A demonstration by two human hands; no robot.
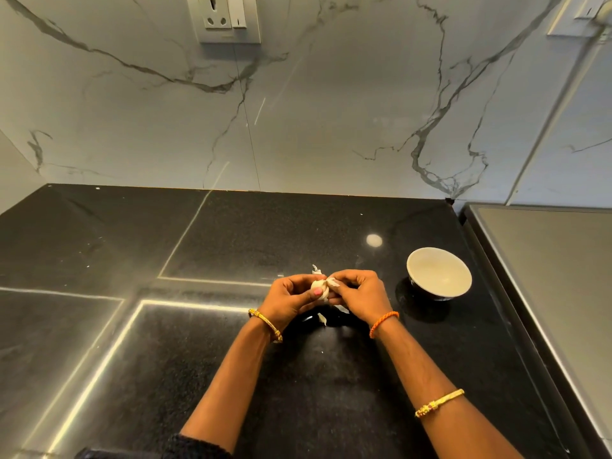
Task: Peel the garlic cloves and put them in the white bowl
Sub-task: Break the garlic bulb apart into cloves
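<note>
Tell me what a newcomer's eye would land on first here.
Both hands, the left hand and right hand, meet at the centre of the black counter, gripping pale garlic. The white bowl stands to their right, with nothing visible in it. Bits of skin lie below the hands.

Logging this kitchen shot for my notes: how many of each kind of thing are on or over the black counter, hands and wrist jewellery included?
Hands: 2, left hand and right hand
Garlic: 1, held by both hands
White bowl: 1
Loose peel scraps: 2, and
Gold bangles: 2, and
Orange wrist thread: 1
Total: 9
</note>
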